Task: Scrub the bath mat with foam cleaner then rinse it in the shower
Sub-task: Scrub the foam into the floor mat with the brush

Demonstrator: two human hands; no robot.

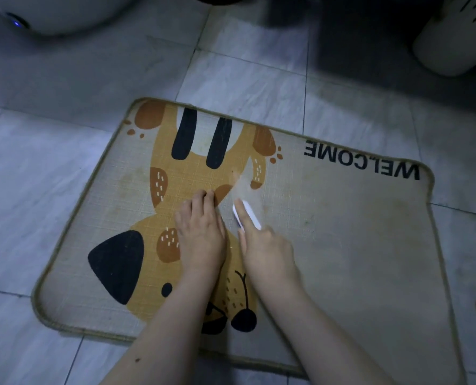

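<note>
Lying flat on the tiled floor (64,168), the bath mat (342,245) shows a cartoon dog and the word WELCOME. The left hand (200,232) presses palm-down on its middle with fingers straight, grip open. Just beside it, the right hand (267,251) grips a small white brush (246,215), seemingly bristles-down on the mat, with a pale smear just above it; a white basket (453,37) stands well apart.

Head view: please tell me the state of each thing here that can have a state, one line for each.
Bath mat: flat on the tiled floor, stained, a pale streak near the brush.
Brush: held on the mat.
Left hand: pressing flat on the mat.
Right hand: gripping the brush, fingers along it.
White basket: upright on the floor.
</note>
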